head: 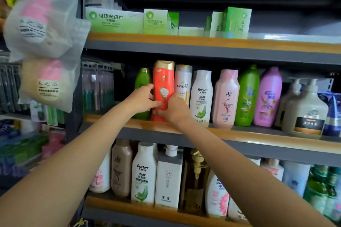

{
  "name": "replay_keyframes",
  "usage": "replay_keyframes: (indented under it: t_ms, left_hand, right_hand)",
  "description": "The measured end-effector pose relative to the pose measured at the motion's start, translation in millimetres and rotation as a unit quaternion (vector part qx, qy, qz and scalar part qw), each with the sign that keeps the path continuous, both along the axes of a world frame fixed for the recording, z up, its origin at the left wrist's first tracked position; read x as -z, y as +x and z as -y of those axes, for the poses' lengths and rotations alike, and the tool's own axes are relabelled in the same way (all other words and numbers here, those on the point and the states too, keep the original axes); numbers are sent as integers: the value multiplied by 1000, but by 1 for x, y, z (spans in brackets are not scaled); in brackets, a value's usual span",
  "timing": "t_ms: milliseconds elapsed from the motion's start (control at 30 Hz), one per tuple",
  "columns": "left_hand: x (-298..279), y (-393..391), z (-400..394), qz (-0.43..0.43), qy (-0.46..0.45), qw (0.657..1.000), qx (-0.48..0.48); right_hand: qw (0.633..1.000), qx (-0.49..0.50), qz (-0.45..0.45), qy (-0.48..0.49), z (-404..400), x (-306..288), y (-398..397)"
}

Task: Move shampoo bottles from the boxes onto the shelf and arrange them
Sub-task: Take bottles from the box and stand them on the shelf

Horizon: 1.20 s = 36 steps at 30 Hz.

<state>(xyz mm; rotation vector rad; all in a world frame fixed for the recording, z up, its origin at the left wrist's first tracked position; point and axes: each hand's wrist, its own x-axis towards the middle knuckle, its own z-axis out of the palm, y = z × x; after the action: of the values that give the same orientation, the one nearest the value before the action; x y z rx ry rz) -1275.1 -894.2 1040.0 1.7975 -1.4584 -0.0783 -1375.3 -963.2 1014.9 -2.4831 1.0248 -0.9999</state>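
Where the shelf unit (184, 42) fills the view, three wood-edged boards run across it, one above another, each tilting down to the right. On the middle board (239, 134) the row stands tight from the red bottle rightward, each bottle touching or just beside the next; open room shows only at the left end, beyond the small green bottle (142, 81) at the far left of the row. Counted along that board: two green bottles, one red, two white, one pink, one lilac, and two pump bottles (304, 108) at the right.

On the top board sit five or so green cartons (114, 20), with bare board to their right. On the bottom board the row of bottles (144, 173) is packed, too crowded at the right to count.

At the left, two clear bags (42, 46) hang near the unit's post.

Standing upright at the middle board's near edge, the red bottle (163, 88) has a gold cap. The left hand (143, 100) curls its fingers round the bottle's left side; the right hand (174, 108) grips its lower right, just beside the white Pantene bottle (182, 83).
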Motion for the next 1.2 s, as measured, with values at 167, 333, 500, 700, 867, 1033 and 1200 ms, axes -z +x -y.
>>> replay_keyframes:
  t_ms: [167, 333, 500, 700, 867, 1033, 1200]
  left_hand:
    - [9, -1, 3, 46, -15, 997, -68]
    - [15, -1, 3, 51, -31, 993, -102]
    - [19, -2, 6, 21, -18, 994, -110]
    - [14, 1, 4, 60, 40, 992, -105]
    - [20, -2, -4, 80, 16, 986, -143]
    - [24, -19, -15, 135, -109, 970, -168]
    - [41, -75, -20, 190, -230, 953, -50]
  right_hand:
    - [999, 33, -22, 17, 1, -5, 3]
    - [999, 31, 2, 27, -6, -3, 8]
    - [999, 27, 4, 24, -10, -3, 11]
    - [999, 40, 14, 22, -11, -3, 19]
    - [997, 40, 26, 53, -6, -3, 21]
    - [999, 27, 22, 0, -15, -11, 4]
    - [985, 7, 52, -166, -45, -5, -88]
